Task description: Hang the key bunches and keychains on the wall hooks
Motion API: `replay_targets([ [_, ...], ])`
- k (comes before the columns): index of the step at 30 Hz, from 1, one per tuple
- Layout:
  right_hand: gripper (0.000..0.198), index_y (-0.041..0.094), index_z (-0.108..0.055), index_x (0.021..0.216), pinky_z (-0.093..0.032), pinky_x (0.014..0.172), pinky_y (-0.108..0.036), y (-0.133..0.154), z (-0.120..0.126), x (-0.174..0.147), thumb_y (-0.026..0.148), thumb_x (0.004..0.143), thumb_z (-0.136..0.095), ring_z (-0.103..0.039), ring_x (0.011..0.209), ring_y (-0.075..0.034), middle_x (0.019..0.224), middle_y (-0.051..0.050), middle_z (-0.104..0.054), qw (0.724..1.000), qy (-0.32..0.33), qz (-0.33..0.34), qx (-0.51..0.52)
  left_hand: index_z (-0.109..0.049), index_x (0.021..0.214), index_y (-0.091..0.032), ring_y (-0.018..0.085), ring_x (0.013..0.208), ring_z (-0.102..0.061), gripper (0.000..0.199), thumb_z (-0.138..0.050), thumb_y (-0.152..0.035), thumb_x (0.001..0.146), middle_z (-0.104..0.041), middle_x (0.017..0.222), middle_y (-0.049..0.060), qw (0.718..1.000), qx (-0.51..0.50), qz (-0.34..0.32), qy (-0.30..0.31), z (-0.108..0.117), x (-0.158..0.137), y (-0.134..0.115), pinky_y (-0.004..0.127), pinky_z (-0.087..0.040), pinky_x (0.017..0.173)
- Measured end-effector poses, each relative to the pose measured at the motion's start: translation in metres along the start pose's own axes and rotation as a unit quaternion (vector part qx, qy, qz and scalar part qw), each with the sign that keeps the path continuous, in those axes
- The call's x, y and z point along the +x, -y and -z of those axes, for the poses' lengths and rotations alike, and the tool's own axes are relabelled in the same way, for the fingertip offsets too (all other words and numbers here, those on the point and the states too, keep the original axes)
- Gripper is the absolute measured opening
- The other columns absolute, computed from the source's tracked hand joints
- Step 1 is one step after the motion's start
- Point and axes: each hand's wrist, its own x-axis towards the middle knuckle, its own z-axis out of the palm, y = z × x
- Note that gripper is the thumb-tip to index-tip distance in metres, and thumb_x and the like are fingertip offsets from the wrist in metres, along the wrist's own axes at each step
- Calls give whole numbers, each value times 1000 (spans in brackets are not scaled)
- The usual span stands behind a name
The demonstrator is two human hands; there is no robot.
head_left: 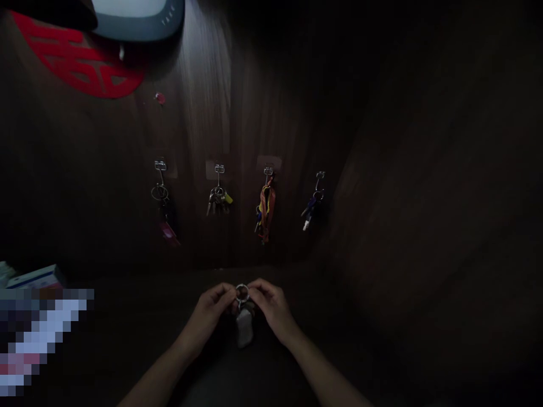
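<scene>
A metal key ring (242, 292) is pinched on its left side by my left hand (215, 305) and on its right side by my right hand (268, 305). Below the ring hangs a grey fob (244, 329), rounded and elongated; the dim light hides its details. Small parts between ring and fob are too dark to make out. Behind and above my hands, bunches of keys hang from wall hooks: silver keys with a yellow tag (219, 199), keys on an orange and yellow lanyard (266, 212), and a blue bunch (311, 210).
At the left of the dark wood wall hangs another ring (160, 193) with a pink tag (168, 232). Higher up are a red paper cutout (80, 62) and a cap (139, 25). A box (38, 278) stands at the lower left beside a blurred-out patch.
</scene>
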Motion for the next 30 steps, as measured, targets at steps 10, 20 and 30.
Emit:
replay_targets([
  [10,24,17,-64,66,-39,59,-22,3,0,-1,38,75,-60,-53,62,-12,64,0,-62,998,-29,-36,35,-60,63,-18,11,59,-48,32,-53,-44,79,-55,61,-4,998,46,-24,-21,-3,-2,-2,20,-39,59],
  [20,27,17,-66,72,-34,50,-20,-4,0,1,43,73,-62,-46,53,-9,62,1,-60,993,-72,-59,77,-65,83,-20,21,87,-60,20,-59,-38,75,-69,87,3,995,74,-56,-24,-7,-4,1,29,-44,80],
  [30,26,19,-66,76,-41,60,-22,5,-1,-2,43,78,-57,-54,64,-13,69,0,-63,998,-33,-28,37,-64,78,-19,18,77,-59,25,-58,-42,76,-66,79,2,997,62,-29,-30,-6,-4,-3,27,-46,72],
])
